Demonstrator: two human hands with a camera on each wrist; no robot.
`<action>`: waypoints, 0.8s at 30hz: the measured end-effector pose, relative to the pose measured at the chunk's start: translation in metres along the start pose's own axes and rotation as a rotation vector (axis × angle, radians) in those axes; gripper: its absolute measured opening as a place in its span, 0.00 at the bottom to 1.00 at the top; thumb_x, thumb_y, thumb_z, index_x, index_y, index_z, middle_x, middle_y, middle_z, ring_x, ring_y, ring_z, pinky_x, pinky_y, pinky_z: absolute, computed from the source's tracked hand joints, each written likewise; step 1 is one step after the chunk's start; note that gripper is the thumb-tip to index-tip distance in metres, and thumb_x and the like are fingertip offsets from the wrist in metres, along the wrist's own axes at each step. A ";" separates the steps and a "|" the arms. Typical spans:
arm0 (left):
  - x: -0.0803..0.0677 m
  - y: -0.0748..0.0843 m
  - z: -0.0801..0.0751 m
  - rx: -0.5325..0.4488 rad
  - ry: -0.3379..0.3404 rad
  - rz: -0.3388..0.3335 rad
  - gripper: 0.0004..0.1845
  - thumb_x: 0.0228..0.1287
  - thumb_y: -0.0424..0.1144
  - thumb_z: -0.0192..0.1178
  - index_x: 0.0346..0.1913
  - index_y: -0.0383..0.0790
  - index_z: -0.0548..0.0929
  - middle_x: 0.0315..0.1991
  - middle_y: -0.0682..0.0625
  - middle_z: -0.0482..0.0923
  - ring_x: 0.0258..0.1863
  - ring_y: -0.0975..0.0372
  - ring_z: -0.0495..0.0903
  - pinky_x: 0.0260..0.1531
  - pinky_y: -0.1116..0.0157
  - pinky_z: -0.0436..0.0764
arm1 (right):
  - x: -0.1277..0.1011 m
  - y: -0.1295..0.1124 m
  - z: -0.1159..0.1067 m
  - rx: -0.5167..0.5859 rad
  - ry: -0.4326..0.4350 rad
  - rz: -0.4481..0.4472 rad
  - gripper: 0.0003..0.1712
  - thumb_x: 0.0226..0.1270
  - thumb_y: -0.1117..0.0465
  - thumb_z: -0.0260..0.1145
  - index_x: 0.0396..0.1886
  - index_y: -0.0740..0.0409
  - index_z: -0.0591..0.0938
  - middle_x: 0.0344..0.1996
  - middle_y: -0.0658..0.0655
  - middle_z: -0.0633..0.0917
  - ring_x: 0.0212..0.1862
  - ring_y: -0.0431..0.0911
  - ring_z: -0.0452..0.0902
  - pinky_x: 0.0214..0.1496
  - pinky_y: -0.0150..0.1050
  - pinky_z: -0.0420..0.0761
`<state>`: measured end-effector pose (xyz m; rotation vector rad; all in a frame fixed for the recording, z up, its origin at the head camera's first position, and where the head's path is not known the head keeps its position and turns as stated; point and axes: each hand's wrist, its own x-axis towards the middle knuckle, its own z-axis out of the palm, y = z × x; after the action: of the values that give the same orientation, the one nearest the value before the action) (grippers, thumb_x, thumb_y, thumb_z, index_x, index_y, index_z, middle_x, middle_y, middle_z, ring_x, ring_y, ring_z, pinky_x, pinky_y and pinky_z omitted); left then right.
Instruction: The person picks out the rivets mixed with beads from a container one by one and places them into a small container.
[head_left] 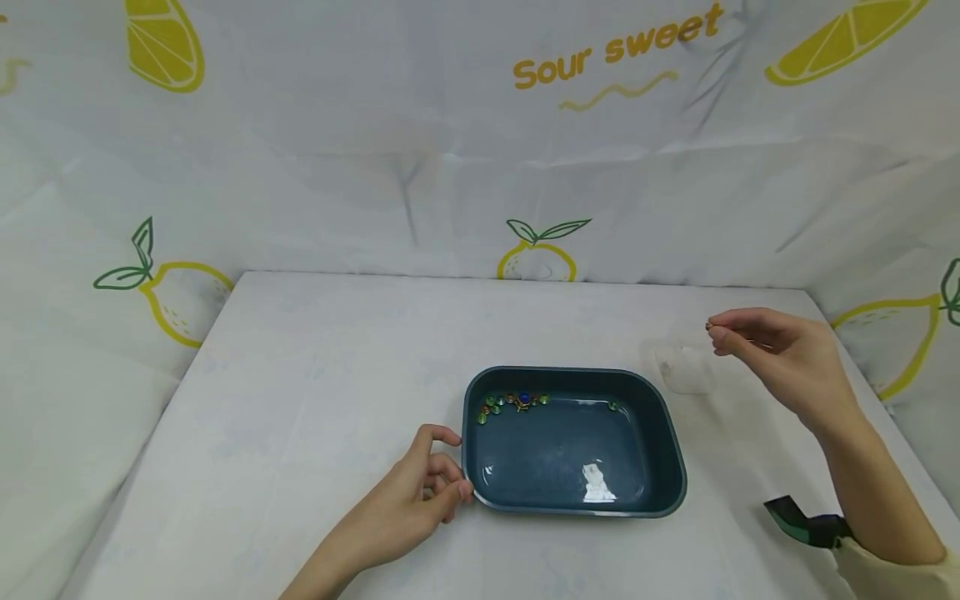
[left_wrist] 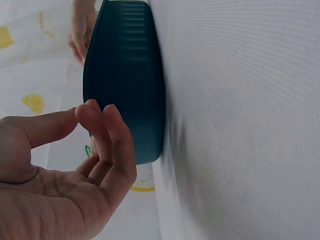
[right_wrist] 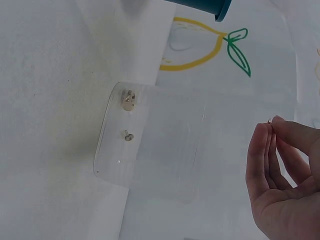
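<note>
A dark teal tray (head_left: 555, 450) stands on the white table. Along its far left side lie several green and amber beads (head_left: 495, 404) with a blue-and-gold piece (head_left: 523, 402); one green bead (head_left: 613, 406) is at the far right. My left hand (head_left: 408, 500) is at the tray's left side, fingers loosely bent and the fingertips at its rim. To the right, my right hand (head_left: 787, 358) pinches a tiny shiny piece (right_wrist: 270, 120) between thumb and fingertips, raised above the table. Its exact kind is too small to tell.
Beside the tray's far right corner stands a small clear plastic box (head_left: 684, 371), below and left of my right hand. Small metallic bits (right_wrist: 128, 100) lie inside it. A white cloth with lemon prints (head_left: 536, 260) hangs behind the table (head_left: 337, 350).
</note>
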<state>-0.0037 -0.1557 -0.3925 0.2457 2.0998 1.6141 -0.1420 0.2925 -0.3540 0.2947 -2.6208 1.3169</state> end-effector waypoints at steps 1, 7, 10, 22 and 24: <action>0.000 0.000 0.000 0.000 0.000 0.002 0.26 0.82 0.37 0.59 0.71 0.38 0.60 0.39 0.42 0.83 0.30 0.67 0.79 0.36 0.71 0.78 | 0.000 0.002 -0.001 -0.004 0.004 0.006 0.11 0.71 0.71 0.74 0.51 0.67 0.88 0.38 0.28 0.90 0.36 0.26 0.87 0.44 0.15 0.81; 0.000 0.000 0.000 -0.006 -0.002 0.003 0.25 0.82 0.36 0.59 0.71 0.38 0.60 0.40 0.42 0.83 0.30 0.67 0.79 0.37 0.71 0.78 | 0.002 0.006 -0.004 -0.015 0.028 0.047 0.12 0.71 0.68 0.75 0.52 0.67 0.88 0.36 0.27 0.90 0.34 0.26 0.87 0.42 0.15 0.80; 0.000 0.000 0.000 -0.003 -0.002 0.004 0.25 0.82 0.36 0.59 0.71 0.38 0.60 0.40 0.42 0.83 0.31 0.67 0.79 0.37 0.71 0.78 | 0.003 0.007 -0.005 -0.033 0.016 0.069 0.13 0.72 0.66 0.75 0.53 0.67 0.88 0.36 0.25 0.89 0.34 0.26 0.87 0.42 0.15 0.80; 0.000 -0.001 0.000 -0.001 0.000 -0.004 0.27 0.82 0.37 0.59 0.73 0.38 0.59 0.41 0.43 0.84 0.30 0.66 0.80 0.35 0.70 0.78 | 0.002 0.010 -0.009 -0.124 -0.023 0.100 0.13 0.76 0.62 0.73 0.55 0.65 0.88 0.35 0.21 0.86 0.35 0.23 0.86 0.40 0.15 0.80; 0.000 -0.001 0.000 0.003 0.001 -0.003 0.27 0.82 0.37 0.59 0.73 0.39 0.59 0.42 0.43 0.84 0.31 0.66 0.80 0.35 0.70 0.79 | 0.002 0.011 -0.008 -0.139 -0.021 0.079 0.12 0.76 0.63 0.72 0.54 0.64 0.89 0.34 0.21 0.86 0.34 0.23 0.85 0.39 0.16 0.80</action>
<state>-0.0034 -0.1560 -0.3929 0.2435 2.1025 1.6094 -0.1461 0.3055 -0.3571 0.1863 -2.7517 1.1520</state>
